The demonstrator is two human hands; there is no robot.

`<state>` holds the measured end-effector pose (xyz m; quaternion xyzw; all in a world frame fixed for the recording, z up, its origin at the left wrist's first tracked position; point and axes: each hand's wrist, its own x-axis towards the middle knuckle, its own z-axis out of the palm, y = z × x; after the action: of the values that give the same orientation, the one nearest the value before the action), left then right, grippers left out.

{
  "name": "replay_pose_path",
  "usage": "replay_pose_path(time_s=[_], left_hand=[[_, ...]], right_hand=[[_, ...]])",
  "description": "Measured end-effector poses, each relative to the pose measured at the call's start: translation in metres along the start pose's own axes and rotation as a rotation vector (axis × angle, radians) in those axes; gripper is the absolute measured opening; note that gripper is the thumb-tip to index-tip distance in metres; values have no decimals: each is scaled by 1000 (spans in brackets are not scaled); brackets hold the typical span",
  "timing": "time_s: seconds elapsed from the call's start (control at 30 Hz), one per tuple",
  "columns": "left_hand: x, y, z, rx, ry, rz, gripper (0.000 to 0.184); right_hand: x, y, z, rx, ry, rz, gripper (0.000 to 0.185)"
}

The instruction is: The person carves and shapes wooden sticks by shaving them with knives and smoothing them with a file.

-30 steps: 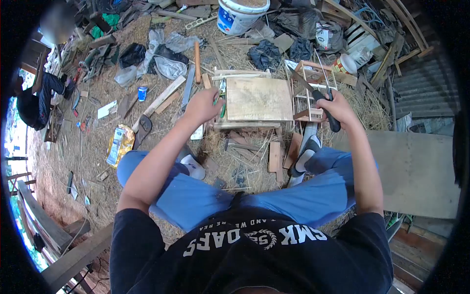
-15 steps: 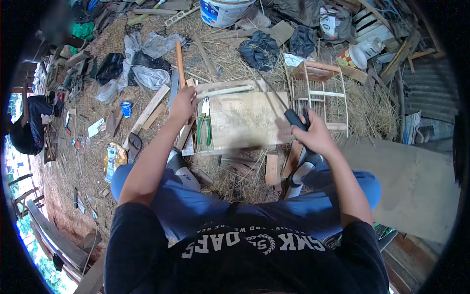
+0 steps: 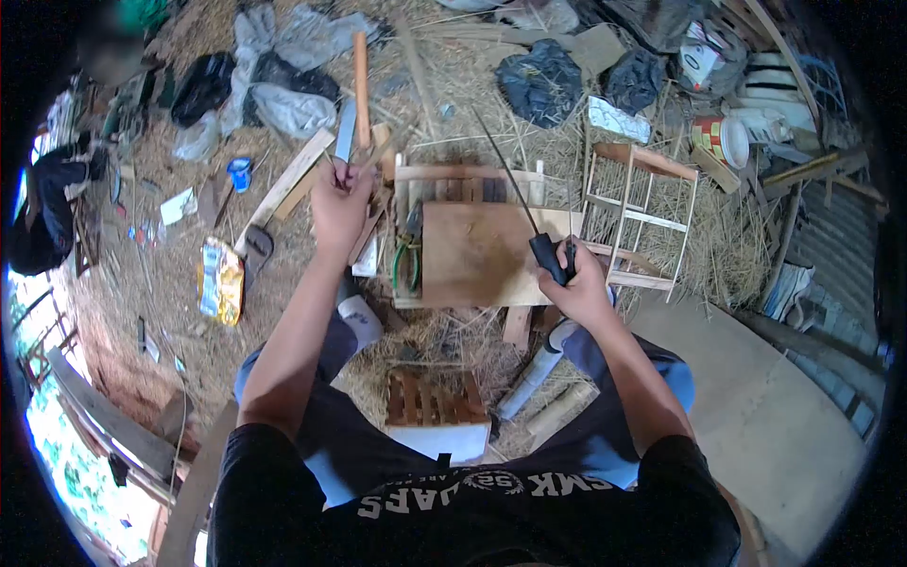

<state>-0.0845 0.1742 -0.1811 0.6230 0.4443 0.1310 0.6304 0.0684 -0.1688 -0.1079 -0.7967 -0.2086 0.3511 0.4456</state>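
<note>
My right hand (image 3: 576,282) is wrapped around the black handle (image 3: 548,257) of a tool with a long, thin dark rod reaching up and away. It hovers over the right edge of a flat plywood board (image 3: 482,246). Over the ground to the left, my left hand (image 3: 340,210) has its fingers pinched together; a thin sliver seems to stick out, but I cannot make out what it is. Just beyond these fingers lies a stick with an orange-brown handle look (image 3: 361,90). Green-handled pliers (image 3: 407,263) rest at the board's left side.
A small slatted wooden frame (image 3: 633,217) stands to the right. A saw (image 3: 258,244) and wood strips lie left. Black plastic bags (image 3: 539,83), a tub (image 3: 720,142) and a yellow packet (image 3: 221,281) are around. A large sheet (image 3: 756,378) lies lower right.
My view has shifted. My left hand has moved off the board's left edge, and the pale strip near it no longer shows there. My right hand has come lower and slightly left with the tool.
</note>
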Motion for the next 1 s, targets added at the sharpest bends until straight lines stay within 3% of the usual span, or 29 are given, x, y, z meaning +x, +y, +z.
replay_pose_path(time_s=[0.1, 0.17, 0.27, 0.33, 0.4, 0.5, 0.6, 0.63, 0.67, 0.73, 0.83, 0.9, 0.93, 0.97, 1.0], left_hand=[[-19, 18, -5, -157, 252, 324, 34], [-35, 47, -18, -149, 300, 385, 34], [-74, 112, -50, 37, 383, 406, 34], [-96, 138, -78, -211, 431, 737, 32], [-132, 169, -102, -274, 532, 718, 30], [-193, 218, -142, -414, 660, 644, 25], [-281, 253, -206, -665, 782, 496, 23], [-305, 258, -223, -643, 808, 462, 21], [-328, 259, -239, -625, 836, 414, 19], [-370, 262, -266, -576, 992, 312, 18], [-443, 247, -309, -776, 1137, 353, 20], [-486, 235, -342, -773, 1226, 219, 21], [-507, 229, -360, -785, 1319, 246, 21], [-530, 220, -377, -882, 1282, 327, 21], [-556, 209, -388, -971, 1240, 409, 23]], right_hand=[[-5, -16, 22, 87, -20, 35, 35], [-12, -34, 35, 288, -11, 40, 33], [-42, -51, 44, 98, 3, -19, 34], [-68, -83, 55, 122, 32, 84, 34], [-92, -147, 59, 132, -17, 116, 35], [-122, -218, 64, -99, -83, 58, 34], [-139, -279, 70, -150, -371, 64, 36], [-139, -327, 76, -284, -480, 29, 36], [-136, -326, 82, -241, -584, 51, 37], [-138, -386, 111, -423, -713, -41, 36], [-140, -443, 171, -589, -958, -101, 36], [-160, -500, 225, -726, -1054, -265, 42], [-177, -535, 251, -776, -1096, -359, 45], [-154, -512, 273, -817, -1212, -283, 53], [-180, -554, 306, -948, -1254, -258, 61]])
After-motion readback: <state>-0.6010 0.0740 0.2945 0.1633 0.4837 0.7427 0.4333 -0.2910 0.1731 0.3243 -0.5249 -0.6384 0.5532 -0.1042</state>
